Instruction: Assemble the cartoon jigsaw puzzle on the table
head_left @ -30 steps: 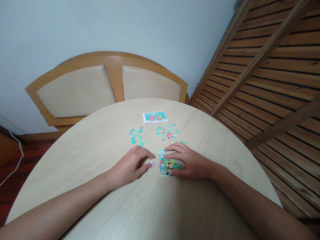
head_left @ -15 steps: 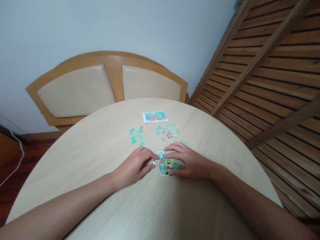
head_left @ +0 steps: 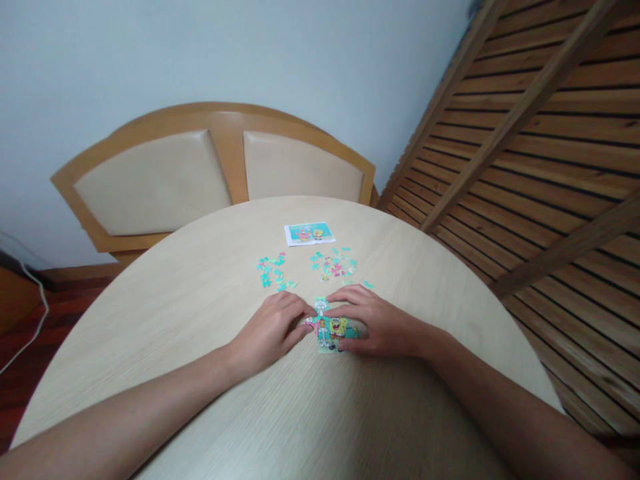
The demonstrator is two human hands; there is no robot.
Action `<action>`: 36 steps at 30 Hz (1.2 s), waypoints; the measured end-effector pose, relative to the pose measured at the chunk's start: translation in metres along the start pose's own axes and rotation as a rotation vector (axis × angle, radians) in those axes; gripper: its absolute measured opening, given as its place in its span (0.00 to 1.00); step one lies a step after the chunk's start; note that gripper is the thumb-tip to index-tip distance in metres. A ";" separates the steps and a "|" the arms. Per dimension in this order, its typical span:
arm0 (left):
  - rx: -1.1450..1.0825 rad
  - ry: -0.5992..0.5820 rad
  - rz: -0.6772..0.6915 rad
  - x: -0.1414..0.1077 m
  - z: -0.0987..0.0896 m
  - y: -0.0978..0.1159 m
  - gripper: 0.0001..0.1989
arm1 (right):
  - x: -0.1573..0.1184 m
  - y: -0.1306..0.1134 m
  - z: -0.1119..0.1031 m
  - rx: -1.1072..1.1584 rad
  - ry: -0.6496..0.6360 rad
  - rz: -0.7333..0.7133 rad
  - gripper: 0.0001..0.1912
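A partly joined jigsaw puzzle [head_left: 324, 337] with cartoon figures, one of them a yellow square one, lies flat on the round table. My left hand [head_left: 280, 323] is at its left edge, thumb and fingertips closed on a small pink and white puzzle piece [head_left: 310, 323] that touches the joined part. My right hand [head_left: 383, 321] rests over the right side with its fingers spread, pressing on the puzzle and hiding some of it.
Loose puzzle pieces lie in two groups beyond my hands, a left pile [head_left: 273, 272] and a right pile [head_left: 336, 264]. Behind them is a picture sheet [head_left: 310, 233]. A padded chair back [head_left: 235, 153] stands past the table's [head_left: 200, 427] far edge, and wooden slats [head_left: 525, 167] rise at the right.
The pink piece in my left hand has turned slightly and now sits against the puzzle's left edge. My right hand has stayed almost in place.
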State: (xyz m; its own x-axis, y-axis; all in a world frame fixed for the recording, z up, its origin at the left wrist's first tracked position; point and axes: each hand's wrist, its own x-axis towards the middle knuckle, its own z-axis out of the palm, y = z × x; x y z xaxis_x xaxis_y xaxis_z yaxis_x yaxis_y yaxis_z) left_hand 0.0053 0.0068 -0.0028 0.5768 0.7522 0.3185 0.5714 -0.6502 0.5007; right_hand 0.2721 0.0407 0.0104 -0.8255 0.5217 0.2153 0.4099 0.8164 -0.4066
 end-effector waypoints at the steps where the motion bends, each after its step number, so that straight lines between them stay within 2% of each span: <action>1: 0.003 0.000 0.003 0.000 0.000 0.000 0.05 | 0.000 0.000 0.000 0.000 0.001 -0.004 0.27; 16: -0.013 0.004 0.073 0.002 -0.002 -0.001 0.04 | 0.000 -0.002 0.000 -0.004 0.009 -0.013 0.26; 32: 0.017 -0.007 0.111 0.002 -0.006 -0.002 0.07 | 0.000 -0.002 -0.001 -0.010 0.001 -0.006 0.26; 36: 0.033 0.019 0.071 0.003 -0.007 -0.007 0.06 | 0.000 -0.001 -0.001 0.010 0.008 -0.010 0.26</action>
State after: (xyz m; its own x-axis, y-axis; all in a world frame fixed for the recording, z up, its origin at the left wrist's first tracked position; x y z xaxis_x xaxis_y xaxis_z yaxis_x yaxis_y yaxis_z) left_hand -0.0015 0.0142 0.0001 0.6053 0.7059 0.3678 0.5486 -0.7048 0.4497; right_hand 0.2718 0.0401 0.0120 -0.8262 0.5157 0.2268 0.3978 0.8191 -0.4133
